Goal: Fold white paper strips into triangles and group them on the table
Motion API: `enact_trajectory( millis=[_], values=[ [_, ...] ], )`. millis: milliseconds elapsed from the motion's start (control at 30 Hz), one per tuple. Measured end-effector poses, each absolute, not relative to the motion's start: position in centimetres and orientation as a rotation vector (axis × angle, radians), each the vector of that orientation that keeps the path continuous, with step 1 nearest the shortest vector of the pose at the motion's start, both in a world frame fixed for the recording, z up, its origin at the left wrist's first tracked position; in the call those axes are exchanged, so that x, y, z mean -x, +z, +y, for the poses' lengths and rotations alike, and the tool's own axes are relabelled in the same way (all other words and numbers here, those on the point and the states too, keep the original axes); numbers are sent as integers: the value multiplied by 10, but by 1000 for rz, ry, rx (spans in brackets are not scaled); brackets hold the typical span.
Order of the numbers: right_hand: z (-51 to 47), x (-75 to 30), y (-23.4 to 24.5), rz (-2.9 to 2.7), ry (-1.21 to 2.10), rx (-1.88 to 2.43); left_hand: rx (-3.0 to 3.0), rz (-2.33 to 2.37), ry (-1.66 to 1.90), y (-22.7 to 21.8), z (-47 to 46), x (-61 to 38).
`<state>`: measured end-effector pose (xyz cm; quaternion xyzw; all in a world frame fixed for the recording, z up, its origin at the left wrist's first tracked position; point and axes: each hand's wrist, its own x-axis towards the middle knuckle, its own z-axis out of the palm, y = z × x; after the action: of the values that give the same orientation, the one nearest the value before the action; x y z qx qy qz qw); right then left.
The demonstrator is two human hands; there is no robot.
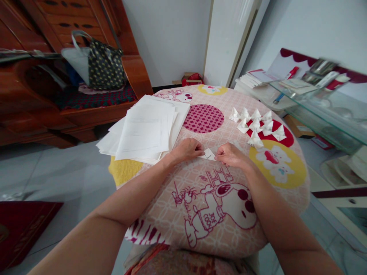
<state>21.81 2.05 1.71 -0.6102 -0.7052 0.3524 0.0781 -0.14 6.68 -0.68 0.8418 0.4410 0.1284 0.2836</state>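
Pale pink printed cloth (169, 225) covers the rounded surface (299, 198), showing a maroon-checked printed oval (203, 118). Nearer the person than this oval, a small piece of folded white paper (209, 154) sits between two bare hands: the left hand's (187, 149) fingers are pinched on its left end, the right hand's (229, 154) fingers on its right end. Left of the oval spreads a loose stack of white paper sheets (145, 128); right of it stand pointed, folded white paper shapes (255, 125), clustered.
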Motion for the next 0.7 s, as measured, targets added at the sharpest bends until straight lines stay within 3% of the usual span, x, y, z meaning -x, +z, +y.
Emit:
enact_trajectory(
  millis=[700],
  values=[
    [23, -215, 13, -2078, 971, 1943, -2457, 1217, 358, -19, 64, -1]
  ],
)
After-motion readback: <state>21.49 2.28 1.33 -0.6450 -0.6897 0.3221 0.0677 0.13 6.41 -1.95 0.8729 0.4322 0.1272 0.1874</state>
